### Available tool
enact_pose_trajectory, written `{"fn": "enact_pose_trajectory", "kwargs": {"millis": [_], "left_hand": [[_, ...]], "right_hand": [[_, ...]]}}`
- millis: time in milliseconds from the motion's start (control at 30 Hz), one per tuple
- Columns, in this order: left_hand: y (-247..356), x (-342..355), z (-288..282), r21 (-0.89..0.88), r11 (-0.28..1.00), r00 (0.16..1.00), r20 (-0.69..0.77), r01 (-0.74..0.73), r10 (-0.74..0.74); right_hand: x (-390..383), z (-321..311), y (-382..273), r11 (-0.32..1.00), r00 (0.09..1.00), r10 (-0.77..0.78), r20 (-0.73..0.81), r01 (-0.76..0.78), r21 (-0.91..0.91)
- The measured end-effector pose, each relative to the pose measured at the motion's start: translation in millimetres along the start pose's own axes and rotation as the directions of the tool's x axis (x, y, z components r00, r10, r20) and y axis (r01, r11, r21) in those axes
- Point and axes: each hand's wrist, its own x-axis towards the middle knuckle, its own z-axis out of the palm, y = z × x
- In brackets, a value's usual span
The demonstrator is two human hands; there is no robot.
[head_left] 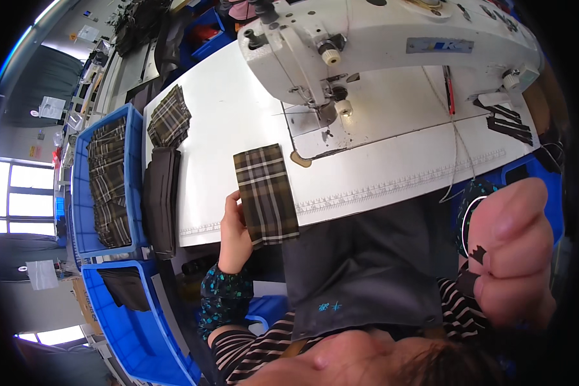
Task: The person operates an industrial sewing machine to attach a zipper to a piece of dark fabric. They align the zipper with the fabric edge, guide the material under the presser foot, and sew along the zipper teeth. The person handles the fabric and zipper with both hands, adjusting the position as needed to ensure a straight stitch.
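Note:
My left hand (233, 235) grips the left edge of a folded olive-and-black plaid fabric piece (266, 193) at the table's front edge, thumb behind or beside it. My right hand (508, 251) is raised very close to the camera at the right, fingers curled; a small dark shape shows between them, too unclear to name. A white industrial sewing machine (379, 38) stands over the table, its needle area behind the plaid piece and to its right. A stack of plaid pieces (167, 116) and long dark folded pieces (161, 199) lie at the table's left.
The white table (212, 96) carries a printed ruler strip, a red-and-black tool (449, 96), a cord and striped dark scraps (505, 125). A blue crate of plaid pieces (109, 180) stands left, another blue crate (141, 334) below it. More blue bins sit at the back and right.

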Motion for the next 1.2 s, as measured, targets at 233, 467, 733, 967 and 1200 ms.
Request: {"fn": "enact_pose_trajectory", "kwargs": {"millis": [233,467,733,967,1200], "left_hand": [[11,0,19,0.595,0.801,0.978,-0.128,-0.058,0.166],[7,12,28,0.664,0.669,0.927,0.102,-0.334,0.362],[31,15,58,0.666,0.569,0.867,0.271,-0.483,0.419],[48,50,87,0.634,0.502,0.785,0.300,-0.588,0.541],[46,93,80,0.645,0.545,0.817,0.231,-0.535,0.528]], "right_hand": [[4,-39,-6,0.999,0.978,0.040,0.203,-0.044,0.016],[-1,-24,-2,0.993,0.992,-0.058,0.112,0.046,0.113],[-17,-3,47,0.982,0.834,0.138,0.534,-0.186,0.038],[-115,47,132,0.955,0.567,0.238,0.788,0.012,-0.297],[-113,62,150,0.938,0.438,0.291,0.850,0.044,-0.343]]}}
